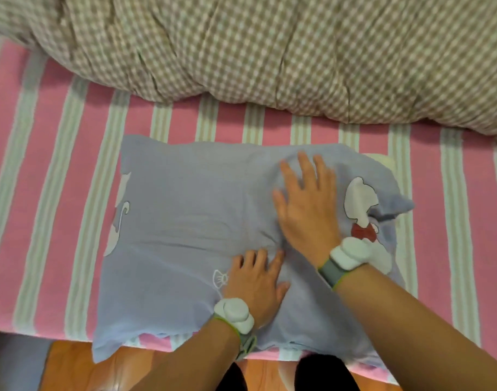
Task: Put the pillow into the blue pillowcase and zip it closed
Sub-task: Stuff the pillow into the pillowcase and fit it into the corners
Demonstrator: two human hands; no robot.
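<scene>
**Clearly, the open end lies to the right, nearer the right hand**

Head view: the blue pillowcase (191,221) lies flat on the striped bed sheet (44,193), close to the near edge of the bed, with its near hem overhanging that edge. Its long axis runs left to right, parallel to the near edge. At the far right corner a pale sliver of what looks like the pillow (384,162) shows beyond the blue cloth, and the cloth there is bunched and folded over, so the mouth of the case seems to be on that right end. I cannot make out a zipper.

Both hands lie spread on top of the case, fingers straight, gripping nothing. The left hand (255,280) presses near the middle of the near half. The right hand (306,204) lies farther in and to the right, just beside the cat print (360,201), and is the nearer one to the bunched end. The checked quilt (270,52) sits along the far side of the bed, apart from the case.

Judging from this, closing up calls for a reach rightward.
</scene>
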